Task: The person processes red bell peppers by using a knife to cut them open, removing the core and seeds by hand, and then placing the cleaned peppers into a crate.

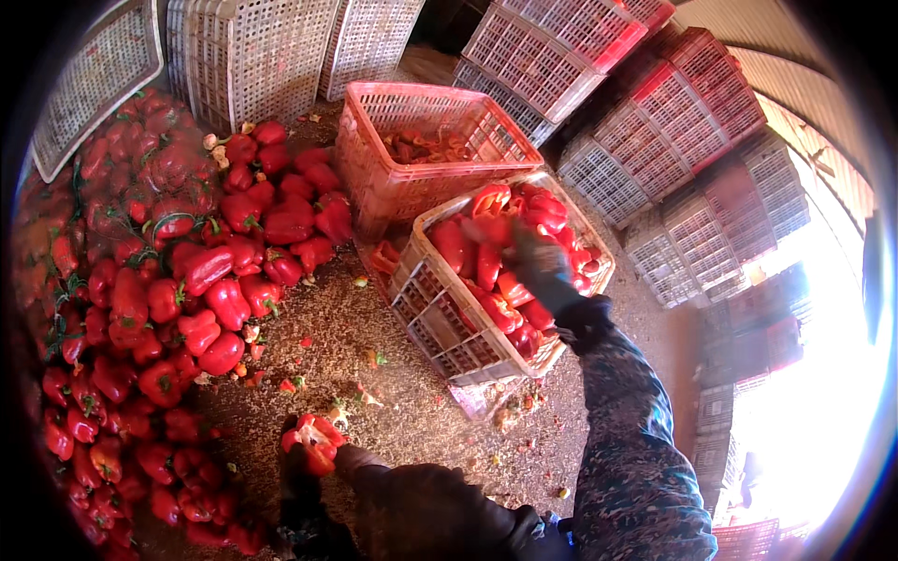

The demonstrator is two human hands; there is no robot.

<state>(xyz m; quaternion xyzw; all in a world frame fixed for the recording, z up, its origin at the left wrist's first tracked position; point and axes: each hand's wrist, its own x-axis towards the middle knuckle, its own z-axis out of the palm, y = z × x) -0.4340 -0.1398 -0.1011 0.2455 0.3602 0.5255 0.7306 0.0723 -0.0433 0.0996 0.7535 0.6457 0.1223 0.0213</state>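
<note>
At the lower middle, my left hand (297,467), dark and partly in shadow, holds a red bell pepper (316,443) whose cut side shows its pale inside. My right arm, in a patterned sleeve, stretches forward to a pale plastic crate (440,323) heaped with cut red bell peppers (513,316). Over that heap is my gloved right hand (544,266). Its fingers are smeared by motion, so whether anything is in them does not show.
Left of me lies a large pile of whole red peppers (224,304), part of it under netting. Behind the pale crate stands a reddish crate (383,182) with pepper pieces at its bottom. Stacked crates (645,131) line the back and right. Scraps litter the floor (346,318).
</note>
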